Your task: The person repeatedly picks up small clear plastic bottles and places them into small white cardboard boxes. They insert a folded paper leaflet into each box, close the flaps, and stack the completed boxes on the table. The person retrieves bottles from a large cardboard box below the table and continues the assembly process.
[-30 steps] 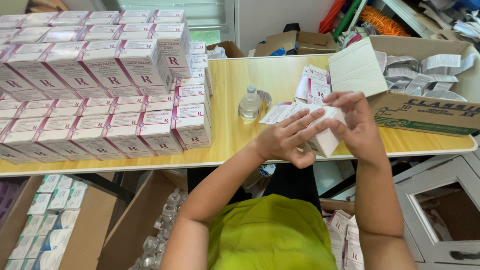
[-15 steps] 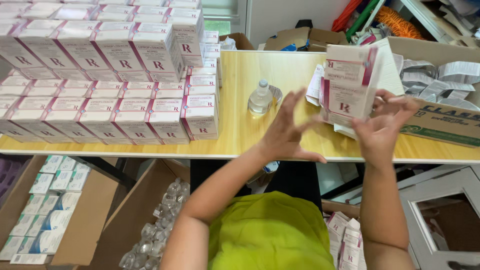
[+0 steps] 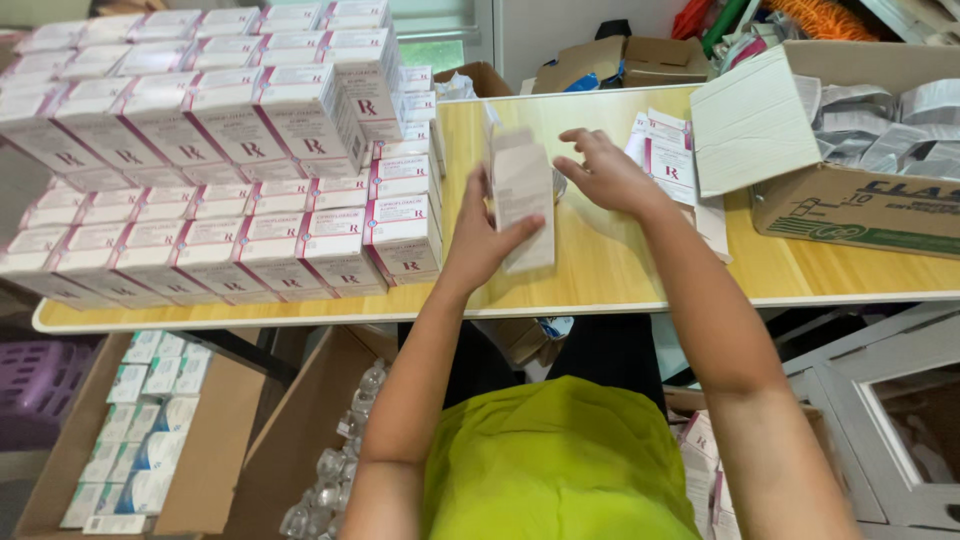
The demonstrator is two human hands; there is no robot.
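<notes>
My left hand (image 3: 485, 238) grips a small white carton (image 3: 523, 195) held upright above the yellow wooden table (image 3: 600, 270). My right hand (image 3: 607, 172) hovers just to the carton's right with its fingers spread and nothing in it. The small clear bottle seen earlier is hidden behind the carton and hands. A stack of flat white and pink cartons (image 3: 668, 158) lies on the table beyond my right hand.
Rows of stacked white and pink boxes (image 3: 230, 180) fill the table's left half. A large cardboard box (image 3: 850, 210) of silver packets stands at the right. Under the table are a box of small cartons (image 3: 140, 430) and a box of clear bottles (image 3: 335, 470).
The carton has passed from my right hand to my left hand and moved left, towards the stacked boxes. My right hand has let go and opened.
</notes>
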